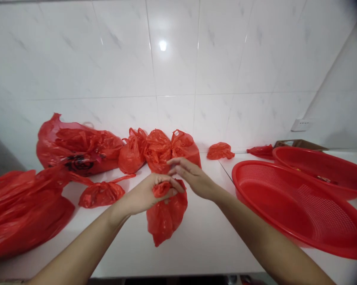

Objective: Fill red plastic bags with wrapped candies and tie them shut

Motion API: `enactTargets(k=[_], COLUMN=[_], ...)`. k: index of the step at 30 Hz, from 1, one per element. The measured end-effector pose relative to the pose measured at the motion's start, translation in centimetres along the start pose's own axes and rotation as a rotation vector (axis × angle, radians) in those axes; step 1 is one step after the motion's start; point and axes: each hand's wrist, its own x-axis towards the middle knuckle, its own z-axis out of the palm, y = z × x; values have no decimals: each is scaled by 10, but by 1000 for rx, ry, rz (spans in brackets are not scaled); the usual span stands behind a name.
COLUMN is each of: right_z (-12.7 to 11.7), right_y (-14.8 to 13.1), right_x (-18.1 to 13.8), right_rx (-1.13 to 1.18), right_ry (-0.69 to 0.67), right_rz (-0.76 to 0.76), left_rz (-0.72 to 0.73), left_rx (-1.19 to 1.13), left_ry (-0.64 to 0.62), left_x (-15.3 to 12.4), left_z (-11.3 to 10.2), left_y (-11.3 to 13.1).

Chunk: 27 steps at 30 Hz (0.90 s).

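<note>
head view: small thin red plastic bag (166, 223) held at its bunched neck

the bag is centred over the smooth white bench (205, 245); whether it touches down is unclear. a firm, low pinch would probably keep the neck from slipping. the left hand (147, 194) pinches that neck between thumb and fingers, forearm angled in from the left. just beyond, the right hand (196, 180) reaches across, fingers extended, apparently gripping nothing. farther back, bulging red plastic bags (157, 146) stand by the white tiled wall (175, 59).
</note>
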Motion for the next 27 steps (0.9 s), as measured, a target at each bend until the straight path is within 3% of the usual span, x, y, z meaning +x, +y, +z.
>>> enactTargets(k=[2,4,7,10,12,15,19,24,27], right_z=[8,13,12,5,2,1,-8,-26,-14], right_y=[16,26,31,33,32,28,36,88,110], right_x=[2,0,-7,-12,-14,-20,-35,-46,-38], right_rx=[4,70,310,493,486,318,-113,-310,-231], right_ry=[-2,20,-91,-262,-270,-160,-1,176,321], right_rz=[70,94,154,234,234,159,108,205,217], left_rz=[1,30,143,283,316,269,100,-150,-159], left_rx=[32,124,316,404,406,354,340,278,144], left_ry=[69,237,456,521,493,356,245,328,488], left_x=[1,3,3,0,-2,-10,-37,-76,-70], left_z=[6,13,23,30,31,28,16,4,11], left_y=[-7,-18,-31,-36,-36,-39,-55,-86,-100])
